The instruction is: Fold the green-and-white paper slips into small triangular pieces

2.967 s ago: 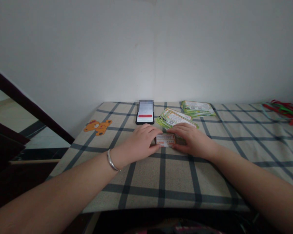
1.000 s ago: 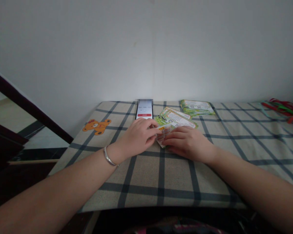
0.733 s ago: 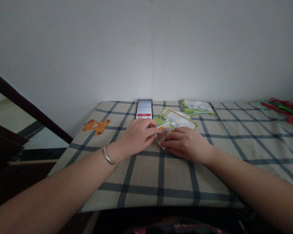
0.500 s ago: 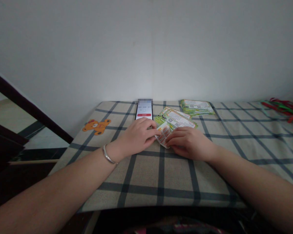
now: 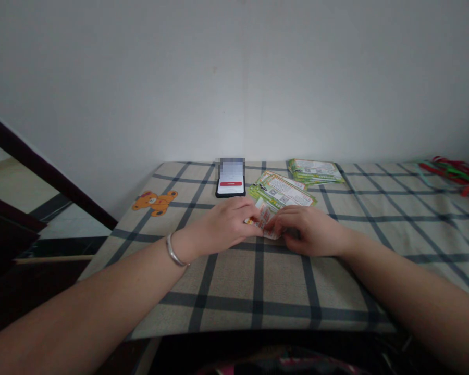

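A small white-and-orange paper slip (image 5: 266, 221) stands tilted between my hands, partly hidden by my fingers. My left hand (image 5: 222, 224), with a silver bangle (image 5: 173, 250) on its wrist, pinches the slip's left side. From the right, my right hand (image 5: 308, 232) presses its fingers on the slip's lower part. Just beyond them lies a fanned pile of green-and-white printed leaflets (image 5: 281, 190), with the slip's top close to it. A black smartphone (image 5: 230, 182) lies beyond my left hand, its top censored.
A second stack of green leaflets (image 5: 316, 171) lies near the wall. A bear sticker (image 5: 154, 200) marks the checked tablecloth (image 5: 258, 291) on the left. Red and green ribbons (image 5: 453, 177) lie at the far right. A dark railing (image 5: 35, 156) runs down the left.
My left hand has slid lower and toward the right, uncovering the phone's bottom edge. My hands have drawn closer together, and the slip now shows less between them.
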`<action>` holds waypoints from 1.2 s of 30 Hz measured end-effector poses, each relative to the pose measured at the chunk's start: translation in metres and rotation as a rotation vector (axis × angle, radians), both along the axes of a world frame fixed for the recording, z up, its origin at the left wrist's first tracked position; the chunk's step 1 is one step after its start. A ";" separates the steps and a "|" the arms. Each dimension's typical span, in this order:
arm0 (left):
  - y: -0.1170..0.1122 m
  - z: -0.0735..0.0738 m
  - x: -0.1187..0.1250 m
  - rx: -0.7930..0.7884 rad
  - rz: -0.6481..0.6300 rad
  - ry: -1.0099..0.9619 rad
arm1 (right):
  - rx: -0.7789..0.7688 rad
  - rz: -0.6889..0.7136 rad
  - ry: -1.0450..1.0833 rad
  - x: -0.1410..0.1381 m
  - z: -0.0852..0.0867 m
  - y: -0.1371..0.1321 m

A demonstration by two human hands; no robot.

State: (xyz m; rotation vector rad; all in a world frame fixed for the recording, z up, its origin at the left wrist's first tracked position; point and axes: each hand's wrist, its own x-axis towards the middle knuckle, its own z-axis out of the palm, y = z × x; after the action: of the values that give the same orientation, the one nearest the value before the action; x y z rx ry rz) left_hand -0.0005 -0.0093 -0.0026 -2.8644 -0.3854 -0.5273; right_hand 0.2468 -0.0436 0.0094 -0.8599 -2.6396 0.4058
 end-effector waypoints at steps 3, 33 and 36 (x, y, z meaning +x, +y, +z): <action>0.001 -0.001 0.002 -0.021 -0.019 -0.004 | -0.014 -0.030 -0.003 0.000 0.000 0.001; -0.003 0.002 0.002 -0.155 -0.069 -0.032 | -0.029 -0.065 0.019 0.008 -0.003 0.008; -0.003 0.003 0.002 -0.155 -0.078 -0.019 | -0.019 -0.065 0.026 0.006 -0.004 0.009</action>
State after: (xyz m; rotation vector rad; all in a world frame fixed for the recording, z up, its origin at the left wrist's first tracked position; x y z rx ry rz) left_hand 0.0016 -0.0123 0.0002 -3.0366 -0.3323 -0.5625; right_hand 0.2529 -0.0346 0.0056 -0.9367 -2.5802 0.4238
